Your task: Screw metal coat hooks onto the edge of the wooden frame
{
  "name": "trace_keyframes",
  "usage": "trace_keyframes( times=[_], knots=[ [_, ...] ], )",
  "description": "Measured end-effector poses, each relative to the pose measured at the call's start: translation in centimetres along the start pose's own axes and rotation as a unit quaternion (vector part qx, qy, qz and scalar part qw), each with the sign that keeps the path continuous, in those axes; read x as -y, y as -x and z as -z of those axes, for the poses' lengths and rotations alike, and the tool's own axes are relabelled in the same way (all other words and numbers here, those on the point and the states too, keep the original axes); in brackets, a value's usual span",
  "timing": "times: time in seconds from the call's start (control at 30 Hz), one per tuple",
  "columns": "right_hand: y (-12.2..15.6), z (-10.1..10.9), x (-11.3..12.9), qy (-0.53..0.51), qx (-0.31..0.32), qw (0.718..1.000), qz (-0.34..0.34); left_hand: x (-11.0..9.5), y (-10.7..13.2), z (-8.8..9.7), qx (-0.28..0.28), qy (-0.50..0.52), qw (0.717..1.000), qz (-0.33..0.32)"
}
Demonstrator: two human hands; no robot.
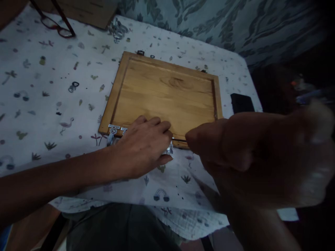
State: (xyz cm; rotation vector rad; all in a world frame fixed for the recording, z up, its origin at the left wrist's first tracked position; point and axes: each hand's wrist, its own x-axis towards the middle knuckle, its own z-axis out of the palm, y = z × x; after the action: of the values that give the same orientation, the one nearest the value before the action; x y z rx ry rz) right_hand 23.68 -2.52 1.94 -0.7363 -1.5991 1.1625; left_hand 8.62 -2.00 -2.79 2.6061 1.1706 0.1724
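Observation:
A framed wooden panel [167, 90] lies flat on the patterned tablecloth. My left hand [146, 144] rests over its near edge, fingers curled and thumb below, gripping a silvery metal hinge [170, 146] that shows partly past the fingers. More shiny hinge metal [113, 129] pokes out left of that hand. In the foreground my right hand [261, 153] is closed, large and dark. A thin dark shaft [179, 140], apparently a screwdriver's, runs from its fingertips toward the hinge at my left fingers. The handle and the tip are hidden.
Small dark fittings [140, 53] sit along the panel's far edge. Behind are a heap of metal hardware [117, 29], a cardboard box [86, 12] and eyeglasses [57, 28]. A black box [242, 103] is at the right, near the table's edge. A patterned wall [209, 21] borders the back.

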Motion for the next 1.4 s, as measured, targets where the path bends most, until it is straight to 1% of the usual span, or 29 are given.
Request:
trace_keyframes(
  times=[0.07, 0.1, 0.13, 0.17, 0.23, 0.33, 0.4, 0.47, 0.57, 0.63, 0.67, 0.73, 0.8, 0.83, 0.87, 0.9, 1.0, 1.03, 1.07, 1.1, 1.13, 1.17, 1.2, 1.27, 1.33, 1.4],
  knots=[
    [0.1, -1.0, 0.0, 0.018, -0.101, 0.995, -0.010, 0.1, 0.1, -0.1, -0.008, -0.005, 1.000, -0.003],
    [0.0, -1.4, -0.1, 0.020, -0.144, 0.989, 0.006, 0.1, 0.1, -0.1, -0.011, -0.007, 1.000, -0.004],
    [0.0, -1.7, -0.1, 0.022, -0.173, 0.984, 0.020, 0.1, 0.1, -0.1, -0.011, -0.008, 1.000, -0.005],
    [-0.1, -1.9, -0.2, 0.023, -0.178, 0.983, 0.031, 0.2, 0.1, 0.0, -0.010, -0.008, 1.000, -0.006],
    [-0.2, -2.0, -0.2, 0.051, -0.193, 0.980, 0.028, 0.2, 0.1, 0.0, -0.002, -0.007, 1.000, -0.007],
    [-0.1, -2.1, -0.2, 0.090, -0.251, 0.964, 0.011, 0.2, 0.1, 0.1, -0.005, -0.005, 1.000, -0.010],
    [-0.1, -2.2, -0.2, 0.079, -0.274, 0.958, 0.003, 0.2, 0.0, 0.1, -0.008, -0.005, 1.000, -0.009],
    [0.0, -2.3, -0.1, 0.060, -0.275, 0.960, -0.004, 0.1, 0.0, 0.1, -0.004, -0.006, 1.000, -0.007],
    [0.4, -2.1, -0.3, 0.049, -0.255, 0.966, -0.005, 0.1, 0.0, 0.1, -0.005, -0.009, 1.000, -0.002],
    [0.9, -1.6, -0.7, 0.047, -0.226, 0.973, 0.005, 0.1, 0.0, 0.0, -0.010, -0.011, 1.000, 0.000],
    [1.3, -1.4, -1.0, 0.055, -0.202, 0.978, 0.011, 0.1, 0.0, -0.1, -0.010, -0.010, 1.000, -0.001],
    [2.0, -0.7, -1.7, 0.108, -0.149, 0.983, 0.026, 0.2, 0.0, -0.3, -0.016, -0.005, 1.000, -0.004],
    [2.7, -0.1, -2.3, 0.168, -0.071, 0.983, 0.025, 0.3, 0.1, -0.3, -0.023, -0.003, 1.000, -0.007],
    [2.8, 0.1, -2.5, 0.182, -0.058, 0.981, 0.025, 0.3, 0.1, -0.3, -0.025, -0.004, 1.000, -0.006],
    [2.9, 0.3, -2.7, 0.177, -0.052, 0.983, 0.020, 0.2, 0.1, -0.3, -0.024, -0.006, 1.000, -0.005],
    [2.9, 0.4, -2.8, 0.156, -0.062, 0.986, 0.017, 0.2, 0.1, -0.2, -0.021, -0.008, 1.000, -0.006],
    [2.0, 0.8, -2.7, 0.056, -0.119, 0.991, 0.007, 0.1, 0.1, 0.1, -0.004, -0.014, 1.000, -0.006],
    [1.5, 1.0, -2.7, 0.043, -0.131, 0.990, 0.005, 0.1, 0.0, 0.2, -0.002, -0.016, 1.000, -0.007],
    [0.9, 1.3, -2.8, 0.052, -0.132, 0.990, -0.001, 0.1, 0.0, 0.2, -0.001, -0.019, 1.000, -0.009],
    [0.4, 1.6, -3.0, 0.083, -0.120, 0.989, -0.008, 0.1, 0.0, 0.2, -0.003, -0.021, 1.000, -0.011],
    [-0.1, 2.1, -3.3, 0.131, -0.092, 0.987, -0.021, 0.1, 0.0, 0.2, -0.005, -0.022, 1.000, -0.012],
    [-0.5, 2.5, -3.8, 0.199, -0.059, 0.978, -0.025, 0.1, 0.0, 0.2, -0.005, -0.023, 1.000, -0.011],
    [-0.9, 3.0, -4.4, 0.277, -0.032, 0.960, -0.020, 0.2, 0.0, 0.2, -0.004, -0.022, 1.000, -0.011],
    [-1.1, 3.8, -5.7, 0.374, 0.030, 0.927, -0.005, 0.3, 0.0, 0.1, 0.002, -0.022, 1.000, -0.008],
    [-0.9, 4.2, -6.9, 0.425, 0.069, 0.902, -0.002, 0.3, 0.1, 0.0, 0.002, -0.023, 1.000, -0.008],
    [-0.4, 4.3, -7.7, 0.449, 0.084, 0.889, 0.003, 0.4, 0.2, 0.0, -0.007, -0.024, 1.000, -0.008]
  ],
)
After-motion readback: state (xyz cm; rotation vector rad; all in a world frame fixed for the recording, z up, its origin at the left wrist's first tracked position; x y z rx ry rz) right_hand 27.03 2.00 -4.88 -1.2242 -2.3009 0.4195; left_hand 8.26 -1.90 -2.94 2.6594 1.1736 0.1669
